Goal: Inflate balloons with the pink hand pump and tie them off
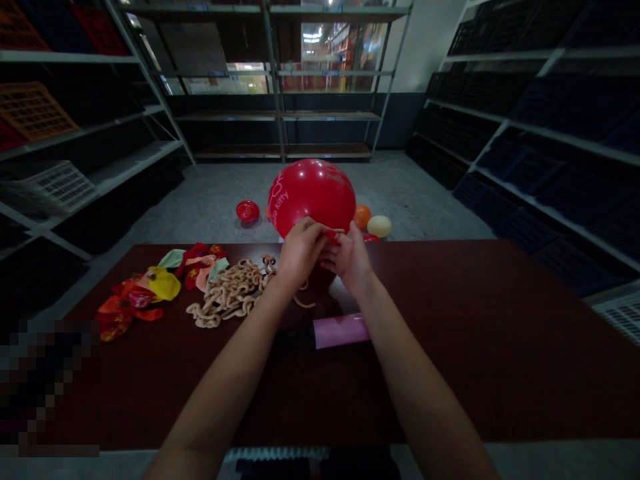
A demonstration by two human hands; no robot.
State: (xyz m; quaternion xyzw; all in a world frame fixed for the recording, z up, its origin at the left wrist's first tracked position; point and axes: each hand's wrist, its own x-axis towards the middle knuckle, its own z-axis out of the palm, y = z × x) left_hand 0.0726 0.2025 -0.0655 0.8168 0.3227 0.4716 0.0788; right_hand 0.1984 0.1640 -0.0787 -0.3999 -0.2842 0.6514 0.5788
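Observation:
A large inflated red balloon (313,197) with pale printed lettering is held up over the far edge of the dark wooden table (450,333). My left hand (303,250) pinches the balloon's neck from the left. Fingers of my right hand (350,257) are closed on the same red neck from the other side. A thin beige strand shows by the fingertips, too small to make out fully. Below my hands lies a pink cylindrical pump (340,331), partly behind my right forearm. A tangled heap of beige cord (233,290) rests left of my hands.
Several uninflated balloons (160,283) in red, yellow, green and peach lie at the table's left. On the floor beyond are a small red balloon (247,212), an orange balloon (362,215) and a cream balloon (379,227). Shelves with crates (60,187) line both sides.

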